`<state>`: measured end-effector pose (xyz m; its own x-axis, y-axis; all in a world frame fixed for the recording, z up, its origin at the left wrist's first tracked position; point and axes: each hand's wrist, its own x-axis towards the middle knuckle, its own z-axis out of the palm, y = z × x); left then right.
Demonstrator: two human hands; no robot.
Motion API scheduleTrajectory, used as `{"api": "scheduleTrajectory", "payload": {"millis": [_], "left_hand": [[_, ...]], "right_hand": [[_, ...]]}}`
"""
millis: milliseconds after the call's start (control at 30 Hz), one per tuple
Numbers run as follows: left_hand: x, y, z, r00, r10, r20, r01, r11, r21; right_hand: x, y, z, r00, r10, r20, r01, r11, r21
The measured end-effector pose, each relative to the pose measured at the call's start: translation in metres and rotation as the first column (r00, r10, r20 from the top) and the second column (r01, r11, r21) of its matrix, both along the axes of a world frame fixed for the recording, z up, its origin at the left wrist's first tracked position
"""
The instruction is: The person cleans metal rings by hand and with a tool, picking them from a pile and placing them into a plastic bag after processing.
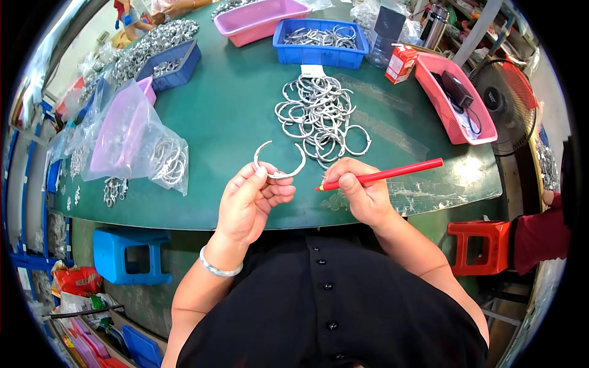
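Note:
Between the thumb and fingers of my left hand (248, 199) is an open silver metal ring (299, 161), its gap facing away from me, held just above the table's near edge. My right hand (363, 195) grips a red pencil (402, 171); its tip points left, toward the ring but apart from it. Beyond both hands, a loose pile of similar silver rings (322, 110) lies on the green table (233, 104). A small white tag (312, 71) sits at the pile's far end.
A blue bin (322, 57) of rings and a pink bin (261, 23) stand behind the pile. At right are a red carton (401, 64), a pink basket (457, 119) and a fan (504, 101). Clear plastic bags (169, 161) with rings lie at left, near a metal-parts heap (147, 46).

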<state>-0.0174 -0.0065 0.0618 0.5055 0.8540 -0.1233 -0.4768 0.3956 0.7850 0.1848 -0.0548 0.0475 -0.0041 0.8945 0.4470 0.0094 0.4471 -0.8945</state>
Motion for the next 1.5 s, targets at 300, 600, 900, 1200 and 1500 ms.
{"api": "scheduleTrajectory", "payload": {"millis": [300,600,900,1200,1500], "left_hand": [[-0.003,0.002,-0.003,0.996,-0.011,0.089,0.024,0.988,-0.149],[-0.004,0.005,-0.011,0.989,0.013,0.147,0.026,0.965,-0.259],[-0.001,0.001,-0.007,0.996,0.021,0.082,-0.009,0.990,-0.140],[-0.034,0.004,0.032,0.838,0.503,-0.211,-0.164,0.602,0.782],[-0.136,0.071,0.131,0.155,0.987,-0.042,0.350,-0.015,0.936]], "right_hand": [[-0.002,0.001,-0.001,1.000,-0.003,-0.004,0.003,1.000,-0.023],[-0.003,0.003,-0.001,1.000,-0.001,-0.005,0.001,1.000,-0.028],[-0.002,0.002,-0.005,1.000,-0.003,-0.023,0.002,0.999,-0.045],[0.009,-0.004,-0.006,0.993,-0.114,0.019,0.116,0.985,-0.124],[0.014,-0.005,-0.006,0.993,-0.114,0.041,0.118,0.985,-0.123]]}}
